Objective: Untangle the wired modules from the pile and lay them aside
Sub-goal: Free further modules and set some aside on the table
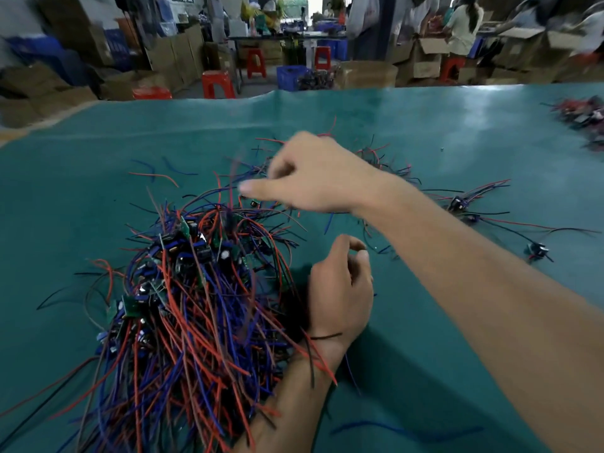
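Observation:
A big tangled pile of wired modules (pixel 196 289), with red, blue and black leads and small green boards, lies on the green mat at left centre. My right hand (pixel 310 178) reaches across above the pile's far edge, blurred, thumb out and fingers curled, and seems to pinch thin blurred wires there. A small dark module (pixel 253 202) sits just under the thumb. My left hand (pixel 340 289) hovers at the pile's right side with loosely curled fingers and nothing visible in them; its forearm lies under stray wires. Separated modules (pixel 457 204) lie spread out to the right.
The green mat (pixel 425 125) covers a wide table. Another heap of modules (pixel 581 116) sits at the far right edge. A loose blue wire (pixel 408 431) lies near the front. Red stools, cardboard boxes and people stand beyond the table.

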A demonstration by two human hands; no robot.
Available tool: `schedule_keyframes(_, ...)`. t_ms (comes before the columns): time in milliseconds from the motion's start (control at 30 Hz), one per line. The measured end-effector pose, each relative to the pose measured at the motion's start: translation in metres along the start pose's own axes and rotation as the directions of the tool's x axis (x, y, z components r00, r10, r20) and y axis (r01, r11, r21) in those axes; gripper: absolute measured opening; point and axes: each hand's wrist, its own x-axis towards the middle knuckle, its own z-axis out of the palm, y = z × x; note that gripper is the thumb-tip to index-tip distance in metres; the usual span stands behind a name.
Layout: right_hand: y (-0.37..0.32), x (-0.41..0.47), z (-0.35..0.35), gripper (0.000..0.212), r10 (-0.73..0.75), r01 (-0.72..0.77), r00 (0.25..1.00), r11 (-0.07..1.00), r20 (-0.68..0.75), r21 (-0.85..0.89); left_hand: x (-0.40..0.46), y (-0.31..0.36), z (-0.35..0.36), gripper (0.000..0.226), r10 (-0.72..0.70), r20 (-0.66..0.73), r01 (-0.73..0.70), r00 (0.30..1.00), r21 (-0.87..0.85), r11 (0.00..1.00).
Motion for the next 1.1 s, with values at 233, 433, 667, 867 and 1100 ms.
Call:
schedule_keyframes(233,0.145,-0.046,0.028,0.03,0.553,-0.605,0.777,0.788,-0.301,-0.114,0.0,-0.002,0.002,0.006,-0.03,-0.015,0.029,0.999,-0.015,0.999)
schedule_keyframes(433,0.189,-0.064,0.032,0.029,0.709,-0.72,0.618,0.684,-0.339,0.117,0.001,-0.005,0.003,0.012,-0.048,-0.005,0.048,0.999,-0.023,0.999)
schedule_keyframes(667,0.17,-0.098,0.026,0.02,0.73,-0.169,0.635,0.453,-0.255,0.876,0.001,-0.005,0.004,0.017,-0.042,-0.028,0.041,0.999,-0.028,0.999)
schedule_keyframes(867,0.122,-0.12,0.05,0.029,0.321,-0.132,0.946,0.48,-0.034,0.868,-0.003,0.001,0.002,0.049,-0.036,-0.029,0.035,0.999,-0.034,0.999)
schedule_keyframes(1100,0.127,-0.117,0.058,0.027,0.211,-0.201,0.973,0.57,0.094,0.797,0.0,0.001,0.001,0.012,-0.051,-0.02,0.051,0.999,0.027,0.998)
